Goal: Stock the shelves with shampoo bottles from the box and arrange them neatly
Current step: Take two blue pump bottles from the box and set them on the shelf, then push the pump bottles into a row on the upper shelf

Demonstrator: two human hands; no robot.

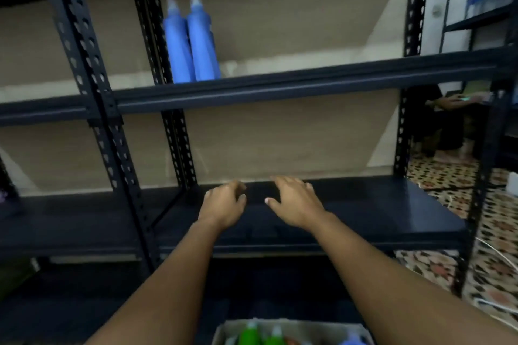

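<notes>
Dim storeroom, beige panelled wall behind a black slotted-steel shelving rack. Two tall blue plastic shampoo bottles upright and touching at the left end of the upper shelf, hard against the rear upright. Dark lower shelf board bare where visible.

Both arms stretched forward over that lower shelf. Left hand with fingers loosely curled, holding nothing. Right hand spread, fingers relaxed, likewise holding nothing. Both hovering near the shelf's back edge, a small gap between them; contact with the board not clear from this angle.

Open cardboard box at the very bottom of the view, below and nearer than the hands, with green bottles and a glimpse of a blue one inside, caps up. Blue bottles on the upper shelf well above and left of both hands.

Likely between placements: two bottles stocked, most stock apparently waiting in the box. Next move probably a pull back and down to the box, a grasp round a bottle's body, then a lift to a shelf spot beside its like for a tidy row.

Off right: patterned floor, white cable, another rack, a seated person partly seen.
</notes>
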